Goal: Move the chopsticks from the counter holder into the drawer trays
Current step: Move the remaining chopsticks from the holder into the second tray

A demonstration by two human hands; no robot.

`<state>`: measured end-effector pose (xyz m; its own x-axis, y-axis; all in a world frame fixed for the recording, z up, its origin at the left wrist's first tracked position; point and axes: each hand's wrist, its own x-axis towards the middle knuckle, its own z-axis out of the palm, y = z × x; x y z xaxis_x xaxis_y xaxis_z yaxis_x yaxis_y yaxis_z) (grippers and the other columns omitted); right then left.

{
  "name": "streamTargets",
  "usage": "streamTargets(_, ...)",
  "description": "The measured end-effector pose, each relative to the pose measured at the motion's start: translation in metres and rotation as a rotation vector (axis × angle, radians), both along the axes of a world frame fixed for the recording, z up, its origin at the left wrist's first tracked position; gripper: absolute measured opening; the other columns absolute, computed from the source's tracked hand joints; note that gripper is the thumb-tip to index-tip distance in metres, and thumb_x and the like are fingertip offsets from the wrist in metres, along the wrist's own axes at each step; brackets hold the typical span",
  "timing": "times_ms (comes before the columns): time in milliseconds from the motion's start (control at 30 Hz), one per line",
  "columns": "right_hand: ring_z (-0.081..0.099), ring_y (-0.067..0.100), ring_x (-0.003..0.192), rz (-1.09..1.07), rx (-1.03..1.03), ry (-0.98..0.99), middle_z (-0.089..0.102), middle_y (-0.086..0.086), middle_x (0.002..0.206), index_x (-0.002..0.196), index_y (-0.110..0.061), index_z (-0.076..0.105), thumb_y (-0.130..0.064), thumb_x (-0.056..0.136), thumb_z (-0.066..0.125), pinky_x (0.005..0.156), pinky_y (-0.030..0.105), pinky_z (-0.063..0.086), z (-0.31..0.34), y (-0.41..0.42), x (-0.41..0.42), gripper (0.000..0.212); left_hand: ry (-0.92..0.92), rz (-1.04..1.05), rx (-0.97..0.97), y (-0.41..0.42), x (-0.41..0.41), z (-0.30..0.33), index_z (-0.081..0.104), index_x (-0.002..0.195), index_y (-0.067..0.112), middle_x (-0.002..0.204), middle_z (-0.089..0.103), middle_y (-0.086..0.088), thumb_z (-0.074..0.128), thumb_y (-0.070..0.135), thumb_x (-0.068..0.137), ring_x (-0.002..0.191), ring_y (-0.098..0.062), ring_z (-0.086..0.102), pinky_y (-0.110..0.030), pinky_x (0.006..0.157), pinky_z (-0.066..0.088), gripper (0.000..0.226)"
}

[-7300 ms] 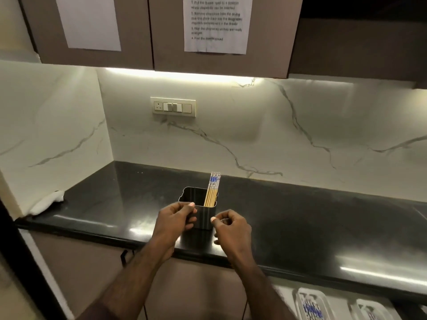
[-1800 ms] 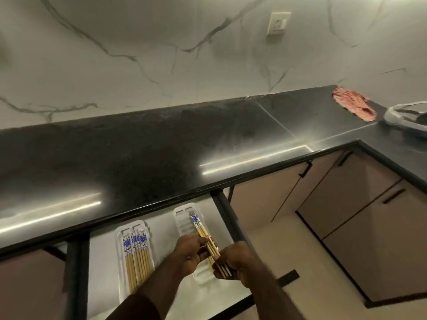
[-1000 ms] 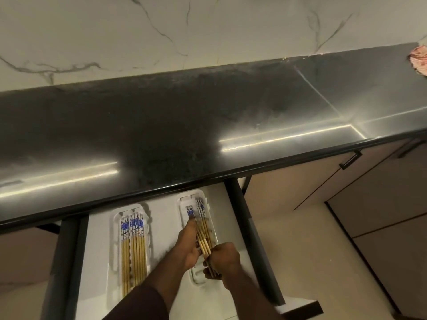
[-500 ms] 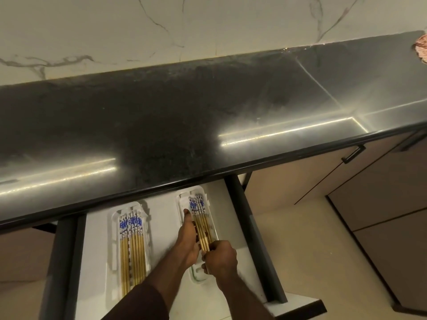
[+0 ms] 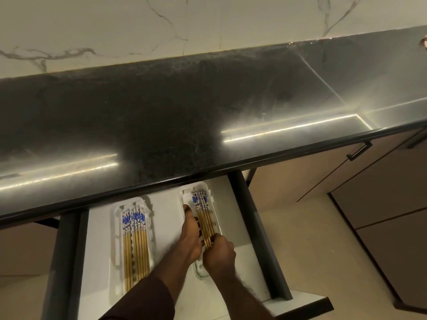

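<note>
Right hand (image 5: 218,255) pinches chopsticks (image 5: 204,215) inside tray (image 5: 217,224).

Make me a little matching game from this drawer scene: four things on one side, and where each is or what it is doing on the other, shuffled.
Things:
1. left tray
2. right tray
3. left hand
4. right hand

States:
A. pinches the near ends of a chopstick bundle
B. lies untouched, holding a row of chopsticks
C. lies in the tray with one finger stretched along the bundle's side
D. lies under both hands, near the drawer's right wall

Pairs: 1-B, 2-D, 3-C, 4-A
</note>
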<state>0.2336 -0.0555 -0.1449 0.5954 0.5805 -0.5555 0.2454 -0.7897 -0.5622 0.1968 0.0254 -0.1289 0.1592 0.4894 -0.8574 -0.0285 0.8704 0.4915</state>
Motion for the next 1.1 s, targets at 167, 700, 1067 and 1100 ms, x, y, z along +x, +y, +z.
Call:
streamTargets(167,0.067,0.016,0.099,0.043,0.010,-0.032,0.067,0.000,0.115,0.126,-0.015,0.057,-0.028,0.096,0.061,0.089,0.023,0.053,0.000,0.000,-0.003,0.033,-0.017,-0.015,0.022,-0.001,0.001,-0.005,0.064,0.093,0.013,0.088,0.068,-0.011,0.016,0.068,0.093,0.083,-0.025,0.063,-0.037,0.072,0.048,0.074)
streamTargets(700,0.067,0.019,0.100,0.107,0.026,-0.062,0.068,0.002,0.116,0.127,-0.015,0.058,-0.021,0.093,0.065,0.087,0.024,0.054,0.007,-0.005,-0.005,0.035,-0.044,-0.050,0.074,-0.004,0.004,-0.012,0.068,0.109,0.011,0.091,0.071,-0.013,0.016,0.068,0.094,0.083,-0.024,0.066,-0.034,0.074,0.053,0.079)
streamTargets(1067,0.067,0.021,0.099,0.076,0.021,-0.030,0.069,0.004,0.115,0.125,-0.012,0.062,-0.011,0.094,0.061,0.087,0.028,0.056,0.023,-0.009,0.001,0.031,-0.014,-0.180,0.138,-0.011,-0.008,0.011,0.054,0.086,0.016,0.048,0.066,0.008,0.009,0.062,0.097,0.042,-0.005,0.064,-0.017,0.045,0.050,0.065)
streamTargets(1100,0.067,0.020,0.100,0.064,0.032,-0.027,0.069,0.004,0.116,0.125,-0.012,0.063,-0.011,0.095,0.060,0.087,0.027,0.055,0.027,-0.009,0.003,0.030,-0.013,-0.191,0.149,-0.012,-0.008,0.011,0.055,0.093,0.015,0.059,0.069,0.005,0.008,0.062,0.097,0.052,-0.009,0.066,-0.021,0.058,0.051,0.067)
